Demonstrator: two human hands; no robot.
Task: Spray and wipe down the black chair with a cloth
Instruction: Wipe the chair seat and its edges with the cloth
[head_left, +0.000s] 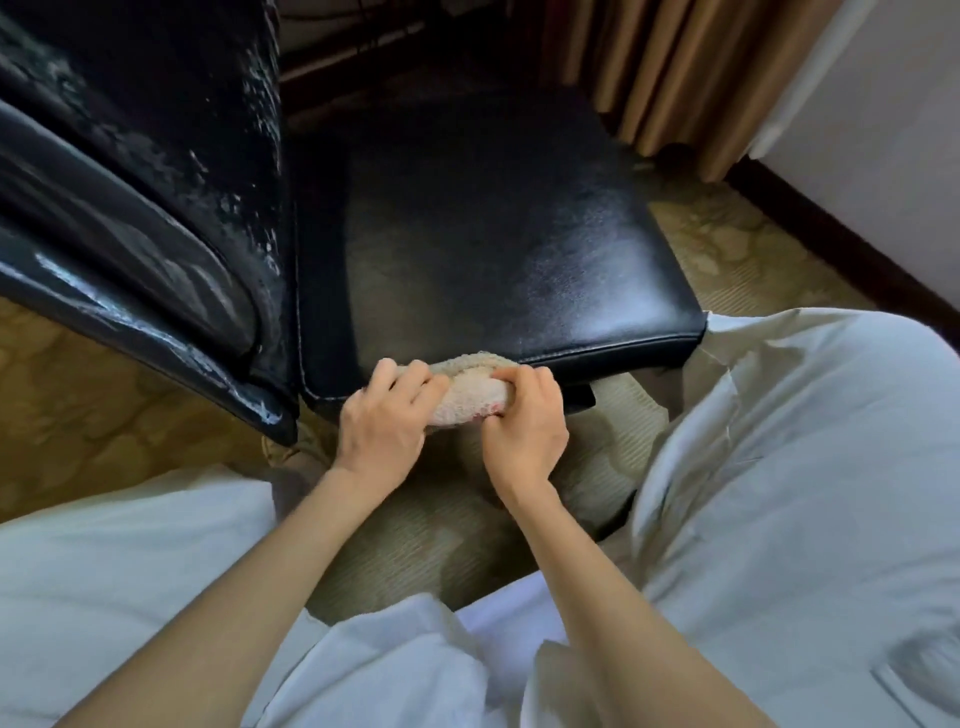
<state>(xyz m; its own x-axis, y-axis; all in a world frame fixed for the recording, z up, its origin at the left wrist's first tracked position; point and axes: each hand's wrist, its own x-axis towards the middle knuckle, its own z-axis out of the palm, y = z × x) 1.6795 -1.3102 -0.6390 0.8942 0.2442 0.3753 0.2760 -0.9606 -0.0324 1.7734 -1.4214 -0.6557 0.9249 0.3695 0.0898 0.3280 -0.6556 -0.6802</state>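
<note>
The black chair fills the upper middle of the head view, its leather seat facing me and its worn backrest at the left, streaked with white foam or flaking. A bunched beige cloth presses against the near side edge of the seat. My left hand grips the cloth's left end. My right hand grips its right end, fingers curled over the top. No spray bottle is in view.
White bedding lies at the right and lower left, close around my arms. Patterned carpet covers the floor. Tan curtains hang behind the chair, beside a white wall with dark skirting.
</note>
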